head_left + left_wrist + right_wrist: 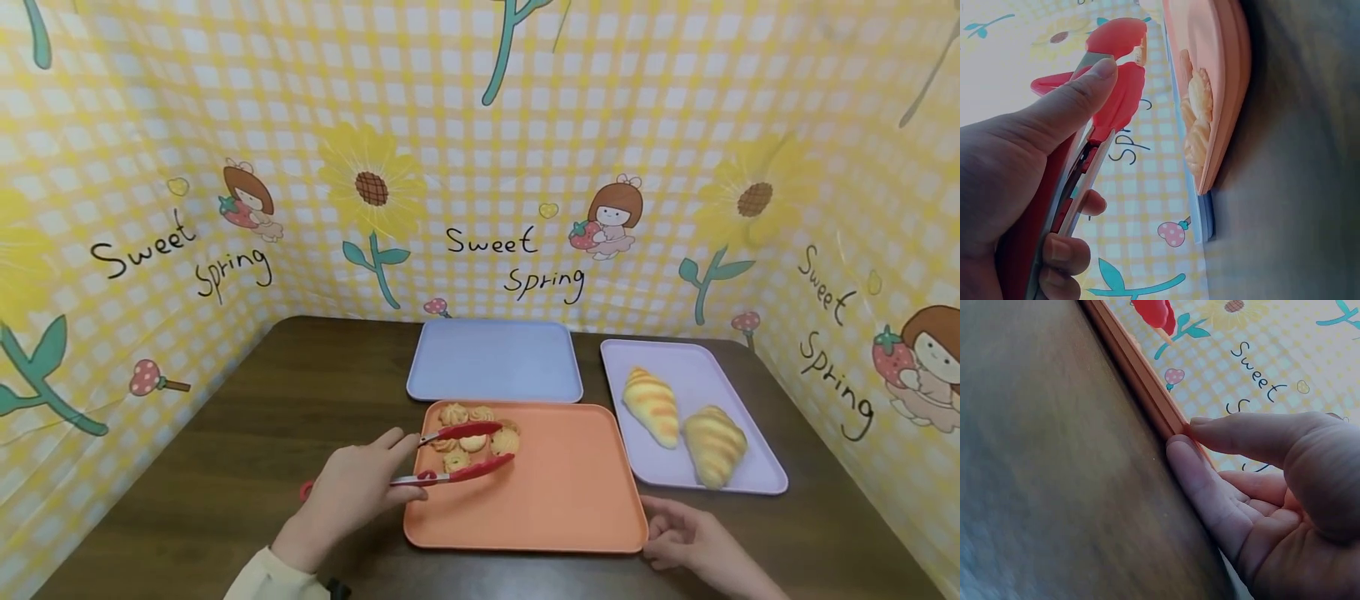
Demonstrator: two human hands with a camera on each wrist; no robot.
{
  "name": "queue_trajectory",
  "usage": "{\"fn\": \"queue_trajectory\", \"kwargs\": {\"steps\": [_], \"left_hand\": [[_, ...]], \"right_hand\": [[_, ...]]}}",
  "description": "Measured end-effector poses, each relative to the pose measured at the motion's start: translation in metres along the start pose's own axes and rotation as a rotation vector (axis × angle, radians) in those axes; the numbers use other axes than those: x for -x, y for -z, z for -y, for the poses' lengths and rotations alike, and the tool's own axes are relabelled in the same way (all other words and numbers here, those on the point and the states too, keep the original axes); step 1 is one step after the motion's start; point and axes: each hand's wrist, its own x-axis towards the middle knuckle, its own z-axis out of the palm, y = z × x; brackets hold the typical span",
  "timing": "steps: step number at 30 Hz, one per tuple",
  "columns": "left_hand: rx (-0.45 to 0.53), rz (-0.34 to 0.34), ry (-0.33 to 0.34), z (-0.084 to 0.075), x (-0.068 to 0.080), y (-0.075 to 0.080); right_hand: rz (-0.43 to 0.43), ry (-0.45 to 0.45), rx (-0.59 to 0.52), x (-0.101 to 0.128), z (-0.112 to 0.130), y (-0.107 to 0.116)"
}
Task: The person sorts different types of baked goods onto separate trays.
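Three trays sit on your dark wooden surface (225, 467): an orange tray (570, 492) nearest you, a blue tray (495, 362) behind it, and a lilac tray (693, 375) to its right carrying two croissants (652, 406). Your left hand (352, 492) grips red tongs (457, 454), fingers curled around the handles, with the tips open on either side of the cookies (472, 433) at the orange tray's far left corner. Your right hand (686, 537) rests at the tray's near right corner, its fingers (1200, 481) relaxed and touching the rim.
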Motion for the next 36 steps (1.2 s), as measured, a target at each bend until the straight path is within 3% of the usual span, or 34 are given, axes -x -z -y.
{"fn": "queue_trajectory", "kwargs": {"steps": [13, 22, 30, 36], "left_hand": [[0.003, -0.043, 0.012, 0.007, -0.024, -0.002], [0.012, -0.052, -0.001, 0.012, -0.049, -0.019], [0.039, -0.038, 0.008, 0.014, -0.073, -0.032], [0.069, -0.064, 0.005, 0.015, -0.095, -0.046]], "right_hand": [[-0.009, -0.015, -0.007, -0.001, -0.004, 0.003], [0.012, 0.032, -0.005, -0.001, -0.005, 0.001], [0.013, 0.011, -0.011, -0.001, -0.005, 0.002], [0.021, 0.015, -0.004, -0.001, -0.005, 0.002]]}}
